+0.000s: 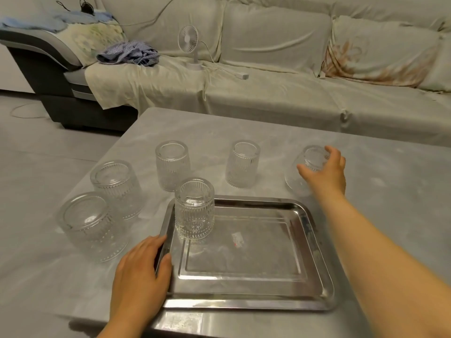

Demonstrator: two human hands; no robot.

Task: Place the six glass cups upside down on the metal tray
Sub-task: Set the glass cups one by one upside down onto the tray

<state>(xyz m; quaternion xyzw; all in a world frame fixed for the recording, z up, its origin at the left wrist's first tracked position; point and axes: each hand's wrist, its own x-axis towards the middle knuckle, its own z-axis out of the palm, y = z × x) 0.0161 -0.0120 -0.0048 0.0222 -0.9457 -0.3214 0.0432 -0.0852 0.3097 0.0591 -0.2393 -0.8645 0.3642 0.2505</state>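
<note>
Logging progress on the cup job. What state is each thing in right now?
Cup on tray: upside down, far-left corner.
Four cups on table: upside down, untouched.
Sixth cup: tilted, gripped by right hand.
Metal tray: otherwise bare.
Left hand: resting on the tray's left rim.

Shiny metal tray (pixel 246 304), ribbed clear glass cups (pixel 194 208), matt marbled table (pixel 380 191)

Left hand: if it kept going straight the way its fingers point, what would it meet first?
Probably the glass cup standing upside down in the metal tray; the left hand rests on the tray's left rim, fingers aimed toward it. Depth is uncertain.
</note>
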